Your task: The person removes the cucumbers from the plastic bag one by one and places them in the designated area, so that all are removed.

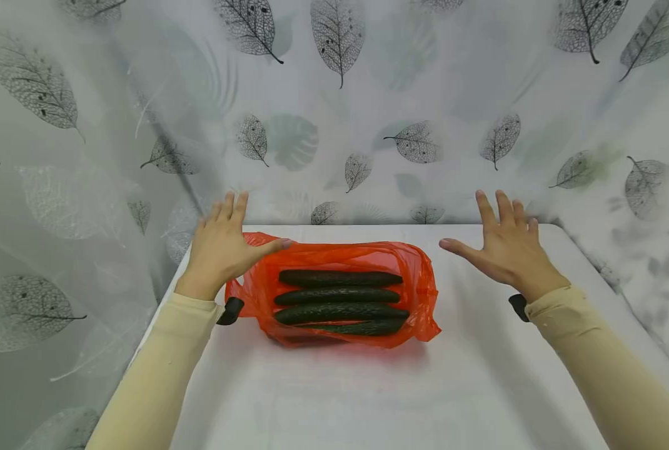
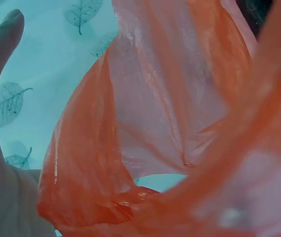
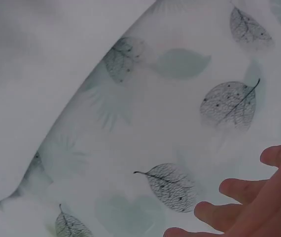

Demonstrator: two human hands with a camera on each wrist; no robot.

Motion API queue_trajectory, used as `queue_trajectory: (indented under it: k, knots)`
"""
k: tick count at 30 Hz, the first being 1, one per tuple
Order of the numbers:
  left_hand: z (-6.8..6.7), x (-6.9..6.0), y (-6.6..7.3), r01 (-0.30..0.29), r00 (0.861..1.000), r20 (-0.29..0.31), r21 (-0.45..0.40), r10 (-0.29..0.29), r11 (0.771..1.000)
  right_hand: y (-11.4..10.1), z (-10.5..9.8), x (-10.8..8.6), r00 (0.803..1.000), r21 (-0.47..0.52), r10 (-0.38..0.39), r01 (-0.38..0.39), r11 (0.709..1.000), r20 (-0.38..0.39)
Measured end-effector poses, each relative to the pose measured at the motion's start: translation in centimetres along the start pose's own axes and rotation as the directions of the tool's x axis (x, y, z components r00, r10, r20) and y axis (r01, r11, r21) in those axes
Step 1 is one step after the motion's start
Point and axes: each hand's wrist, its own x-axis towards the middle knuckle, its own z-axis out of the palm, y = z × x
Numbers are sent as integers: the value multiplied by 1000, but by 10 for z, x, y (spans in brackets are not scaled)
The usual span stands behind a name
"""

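Observation:
Several dark green cucumbers [image 1: 340, 312] lie side by side, lengthwise across the view, in a thin red plastic bag [image 1: 424, 294] on the white table. My left hand [image 1: 219, 250] is by the bag's left end, fingers spread and straight, thumb stretched over its upper left edge; whether it touches the plastic I cannot tell. In the left wrist view the crumpled bag [image 2: 81, 163] fills much of the picture beside that hand. To the right of the bag my right hand [image 1: 509, 250] is held apart from it, fingers spread, holding nothing. The right wrist view shows its fingers [image 3: 244, 190] against the leaf-patterned curtain.
A white table [image 1: 334, 400] with rounded corners carries the bag. Behind it and along both sides hangs a pale curtain [image 1: 368, 125] printed with grey and green leaves. A dark wrist strap piece [image 1: 231, 310] shows at the left cuff.

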Motion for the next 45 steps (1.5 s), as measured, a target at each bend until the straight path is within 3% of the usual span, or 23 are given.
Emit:
queue_trajectory:
  k: [4, 7, 11, 14, 16, 20, 24, 28, 30, 32, 36, 40, 43, 45]
  knots:
    - [5, -10, -1, 57, 998, -5, -126, -59, 990, -25, -8, -1, 998, 43, -64, 64, 997, -5]
    - [8, -18, -3, 132, 991, 39, -216, -126, 968, -45, -11, -3, 994, 94, -106, 104, 990, 18]
    - [13, -27, -7, 178, 984, 61, -280, -168, 943, -70, -12, -7, 985, 205, -160, 143, 968, 69]
    - [18, -37, -9, 200, 979, 38, -372, -200, 906, -88, -9, -10, 977, 317, -191, 151, 936, 99]
    - [23, -45, -10, 210, 972, 6, -458, -234, 863, -99, -6, -11, 972, 388, -208, 151, 909, 108]
    - [37, -60, -11, 194, 949, -75, -623, -305, 758, -122, 1, -12, 956, 501, -263, 165, 850, 130]
    - [52, -75, -9, 144, 914, -155, -739, -374, 658, -140, 11, -11, 930, 552, -321, 176, 815, 177]
    - [70, -88, -6, 108, 851, -215, -822, -480, 559, -154, 28, -7, 903, 577, -357, 165, 800, 237]
    - [81, -93, -3, 100, 820, -209, -864, -532, 493, -158, 39, -4, 892, 588, -372, 161, 792, 256]
    - [93, -97, 0, 99, 803, -178, -901, -569, 421, -163, 51, 0, 886, 593, -372, 147, 791, 278]
    - [115, -99, 11, 103, 791, -101, -950, -603, 294, -167, 75, 5, 883, 601, -359, 116, 791, 302]
    - [130, -97, 23, 45, 790, -62, -986, -609, 159, -168, 99, 6, 889, 595, -349, 113, 795, 297]
    - [137, -95, 30, -1, 801, -18, -1000, -599, 28, -168, 115, 4, 894, 576, -339, 119, 809, 292]
    - [139, -95, 33, -15, 802, 12, -999, -597, -40, -168, 123, 2, 897, 564, -330, 115, 818, 295]
